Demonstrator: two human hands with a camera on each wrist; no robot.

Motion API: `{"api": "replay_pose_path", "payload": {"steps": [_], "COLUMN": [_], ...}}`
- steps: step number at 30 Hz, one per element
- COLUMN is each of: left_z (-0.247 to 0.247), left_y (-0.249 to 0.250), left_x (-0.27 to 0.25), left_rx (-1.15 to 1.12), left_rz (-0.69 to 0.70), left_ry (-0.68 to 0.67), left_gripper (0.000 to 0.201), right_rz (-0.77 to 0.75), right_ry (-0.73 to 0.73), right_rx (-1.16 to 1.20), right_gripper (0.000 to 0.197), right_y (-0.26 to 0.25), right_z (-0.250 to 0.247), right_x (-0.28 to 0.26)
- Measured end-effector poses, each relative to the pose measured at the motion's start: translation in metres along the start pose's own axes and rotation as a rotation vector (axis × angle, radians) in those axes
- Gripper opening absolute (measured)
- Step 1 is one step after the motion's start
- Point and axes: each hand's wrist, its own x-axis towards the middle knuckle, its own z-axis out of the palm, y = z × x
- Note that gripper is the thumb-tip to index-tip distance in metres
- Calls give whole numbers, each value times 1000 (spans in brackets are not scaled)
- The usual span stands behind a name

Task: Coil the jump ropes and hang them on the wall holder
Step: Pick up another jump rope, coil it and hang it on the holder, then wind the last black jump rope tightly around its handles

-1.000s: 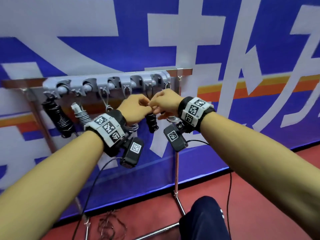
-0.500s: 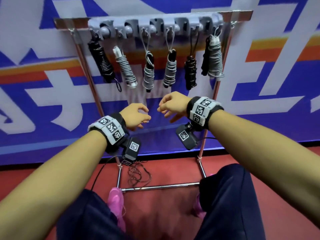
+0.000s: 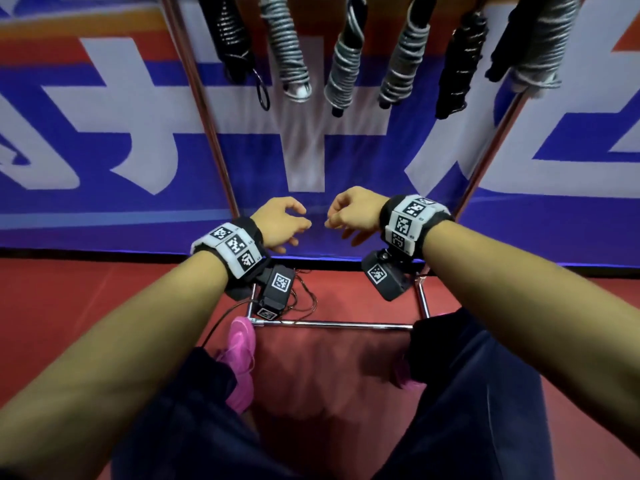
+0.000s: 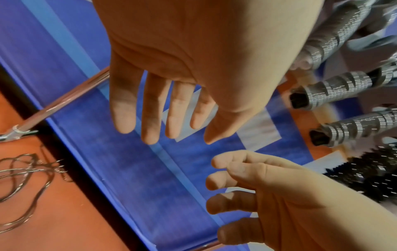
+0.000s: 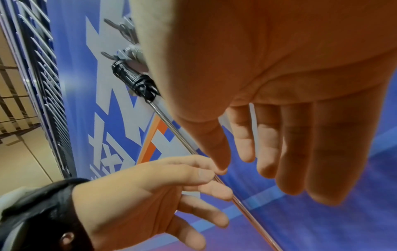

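Several coiled jump ropes hang in a row at the top of the head view, among them a black one [image 3: 228, 36], grey ones [image 3: 287, 53] [image 3: 401, 64] and another black one [image 3: 457, 71]. My left hand [image 3: 294, 225] and right hand [image 3: 337, 223] hover close together well below the coils, fingers relaxed, holding nothing. The wrist views show the empty left hand [image 4: 171, 118] and the empty right hand [image 5: 268, 161]. A loose thin rope [image 4: 23, 183] lies tangled on the red floor by the rack's foot. The grey holder [image 5: 128, 52] shows only in the right wrist view.
Chrome rack legs [image 3: 207, 116] [image 3: 491, 147] slant down to a base bar [image 3: 332, 325] on the red floor. A blue and white banner [image 3: 104, 133] stands behind the rack. My pink shoes [image 3: 242, 355] stand just short of the base bar.
Both hands have left the rope at the holder and dropped below the hanging coils, fingers loosened. My view has tilted down toward the floor and my legs.
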Motion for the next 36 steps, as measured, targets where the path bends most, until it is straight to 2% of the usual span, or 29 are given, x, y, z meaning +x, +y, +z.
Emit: {"api": "replay_pose_path", "payload": {"steps": [4,6,11,16,20,24,29,32,36], "left_z": [9,13,18,30,43,62,106,127,142], "left_y": [-32,-49,-101,-171,-221,-261,-318,-350,-377], "left_x": [25,38,64,83,103,125,140,152,175], "left_rx": [-49,-129,-384,-622,-797,-947,-847,-906,-941], "left_rz": [-71,-127,-323,-476,-578,-656,-778,-826,-848], "left_ry": [57,92,142,156,116,197,113,50,53], "left_gripper": [15,5,2,15,11,24,20,29,27], "right_rz": [38,61,115,146,186,225,222,205,136], "right_ry": [-72,-104,-145,-166,-180,-191,-210,-217,-148], "right_rx": [24,32,34,-7,-26,-90,-183,-231,-295], "right_gripper": [16,16,21,25,26,20,26,25,22], "right_y": [18,30,58,90,119,153,199,221,242], "right_z": [30,44,84,135,177,215,259,282,307], "right_x": [31,49,93,141,179,215,251,268,293]}}
